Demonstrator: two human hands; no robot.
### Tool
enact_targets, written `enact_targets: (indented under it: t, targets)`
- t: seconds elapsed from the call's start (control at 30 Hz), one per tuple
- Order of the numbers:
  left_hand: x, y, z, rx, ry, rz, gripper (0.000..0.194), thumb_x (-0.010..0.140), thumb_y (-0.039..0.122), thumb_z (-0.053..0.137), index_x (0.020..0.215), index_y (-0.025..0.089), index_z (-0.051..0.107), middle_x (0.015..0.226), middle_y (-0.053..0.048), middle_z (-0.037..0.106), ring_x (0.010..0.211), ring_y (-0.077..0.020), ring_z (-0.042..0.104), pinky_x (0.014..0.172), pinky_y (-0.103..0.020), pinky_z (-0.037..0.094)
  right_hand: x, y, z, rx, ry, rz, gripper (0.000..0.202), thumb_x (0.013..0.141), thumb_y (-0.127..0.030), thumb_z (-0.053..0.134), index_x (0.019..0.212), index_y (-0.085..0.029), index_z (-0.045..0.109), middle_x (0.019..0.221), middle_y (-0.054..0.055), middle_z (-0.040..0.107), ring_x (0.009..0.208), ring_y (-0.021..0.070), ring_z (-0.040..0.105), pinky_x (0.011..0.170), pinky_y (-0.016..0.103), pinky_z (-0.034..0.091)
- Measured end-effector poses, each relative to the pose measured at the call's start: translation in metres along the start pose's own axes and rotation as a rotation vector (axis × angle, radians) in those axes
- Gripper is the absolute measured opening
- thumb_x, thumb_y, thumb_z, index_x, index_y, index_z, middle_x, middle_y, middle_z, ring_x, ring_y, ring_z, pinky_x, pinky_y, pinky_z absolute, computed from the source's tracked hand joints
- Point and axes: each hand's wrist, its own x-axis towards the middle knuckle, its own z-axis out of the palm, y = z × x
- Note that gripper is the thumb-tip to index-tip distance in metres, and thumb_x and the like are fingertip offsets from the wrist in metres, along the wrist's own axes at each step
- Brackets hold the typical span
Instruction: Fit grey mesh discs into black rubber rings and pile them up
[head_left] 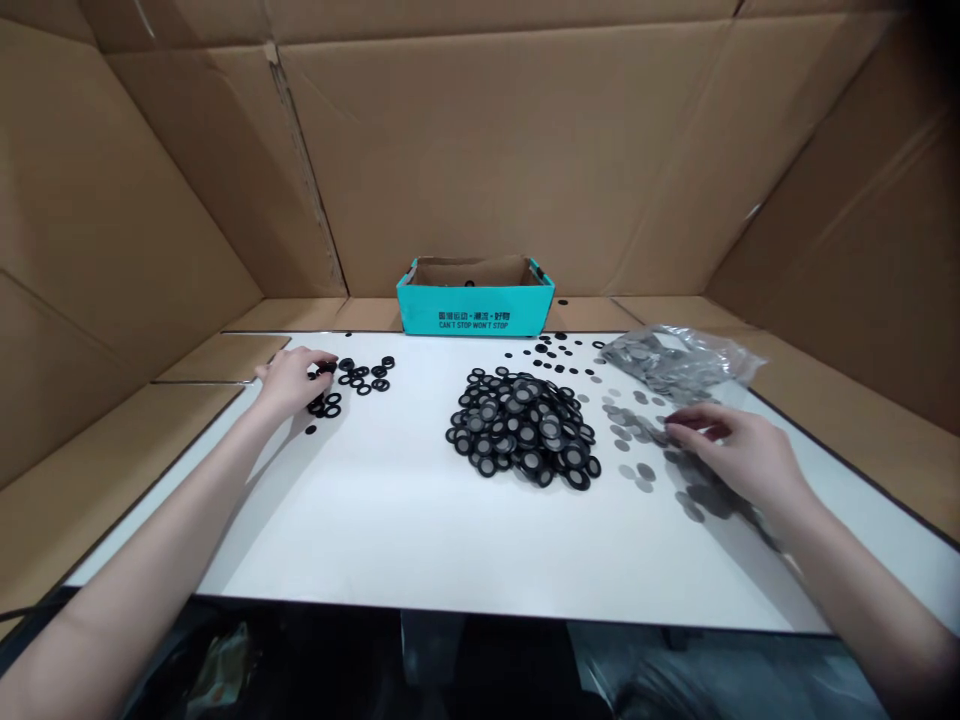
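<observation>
Two hands are seen over a white bench [390,520]. Small black rubber rings [360,378], flat and loosely scattered at the bench's left rear, are touched by the left hand [289,383], its fingers curled onto one ring. Thin grey round mesh discs [634,440], strewn at the right beside a clear plastic bag [679,360], are pinched by the right hand [739,450]. Between them, a heap of black rings fitted with mesh [525,428] is piled before a teal cardboard box [475,308].
</observation>
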Motion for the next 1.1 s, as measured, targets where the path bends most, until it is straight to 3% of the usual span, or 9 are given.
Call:
enact_targets:
  t: [0.13,0.27,0.4,0.57,0.63,0.77,0.9,1.1]
  targets:
    - [-0.002,0.0,-0.003,-0.059,0.014,0.012,0.041,0.076,0.037,0.052,0.109,0.022,0.071,0.118,-0.016,0.067,0.123,-0.0466,0.051,0.096,-0.063,0.037,0.0,-0.014,-0.004,0.054,0.033,0.03,0.012,0.073,-0.036,0.068,0.068,-0.026,0.064,0.075,0.009,0.072,0.068,0.03,0.059,0.066,0.042,0.041]
    - [-0.002,-0.003,-0.003,-0.204,0.023,0.05,0.046,0.072,0.037,0.058,0.112,0.016,0.069,0.115,-0.015,0.065,0.099,-0.0329,0.066,0.095,-0.048,0.047,0.0,-0.036,-0.006,0.158,0.079,0.023,0.012,0.072,-0.035,0.069,0.07,-0.024,0.066,0.073,0.01,0.069,0.073,0.0298,0.06,0.069,0.042,0.041]
    - [-0.003,0.005,0.0,-0.393,0.017,0.09,0.04,0.069,0.042,0.064,0.097,0.014,0.069,0.109,-0.014,0.067,0.081,-0.0244,0.069,0.083,-0.039,0.054,0.001,-0.067,0.0,0.326,0.008,-0.042,0.023,0.073,-0.042,0.07,0.08,-0.02,0.072,0.078,0.011,0.073,0.07,0.025,0.061,0.061,0.036,0.043]
    - [-0.018,0.046,-0.003,-0.63,-0.041,0.275,0.04,0.071,0.044,0.069,0.097,0.014,0.068,0.098,-0.011,0.071,0.075,-0.0185,0.067,0.074,-0.033,0.057,-0.002,-0.123,0.023,0.629,-0.135,-0.204,0.025,0.07,-0.046,0.074,0.077,-0.022,0.075,0.082,0.008,0.076,0.072,0.0217,0.065,0.06,0.033,0.047]
    - [-0.029,0.068,-0.008,-0.694,-0.071,0.346,0.034,0.075,0.039,0.069,0.099,0.015,0.069,0.092,-0.008,0.072,0.076,-0.0173,0.066,0.073,-0.03,0.056,-0.006,-0.146,0.035,0.757,-0.25,-0.295,0.02,0.071,-0.041,0.075,0.074,-0.022,0.075,0.079,0.007,0.076,0.073,0.021,0.067,0.063,0.032,0.049]
    - [-0.053,0.108,-0.015,-0.843,-0.113,0.549,0.024,0.079,0.027,0.073,0.101,0.017,0.07,0.096,-0.006,0.071,0.077,-0.0135,0.065,0.074,-0.026,0.054,-0.016,-0.178,0.051,0.882,-0.327,-0.398,0.012,0.077,-0.034,0.073,0.076,-0.022,0.076,0.079,0.004,0.076,0.072,0.0183,0.067,0.063,0.03,0.049]
    - [-0.066,0.128,-0.015,-0.984,-0.202,0.663,0.028,0.081,0.014,0.072,0.109,0.016,0.066,0.092,-0.003,0.07,0.076,-0.0108,0.066,0.074,-0.023,0.055,-0.022,-0.186,0.057,0.836,-0.175,-0.537,0.008,0.081,-0.021,0.069,0.077,-0.021,0.076,0.076,0.003,0.074,0.07,0.0161,0.064,0.059,0.028,0.046]
    - [-0.07,0.13,-0.009,-1.099,-0.255,0.625,0.039,0.081,0.013,0.075,0.116,0.014,0.059,0.079,0.001,0.068,0.073,-0.0098,0.067,0.076,-0.02,0.056,-0.024,-0.178,0.064,0.716,0.034,-0.666,0.013,0.082,-0.011,0.069,0.081,-0.022,0.075,0.075,0.002,0.069,0.068,0.0136,0.06,0.055,0.026,0.043]
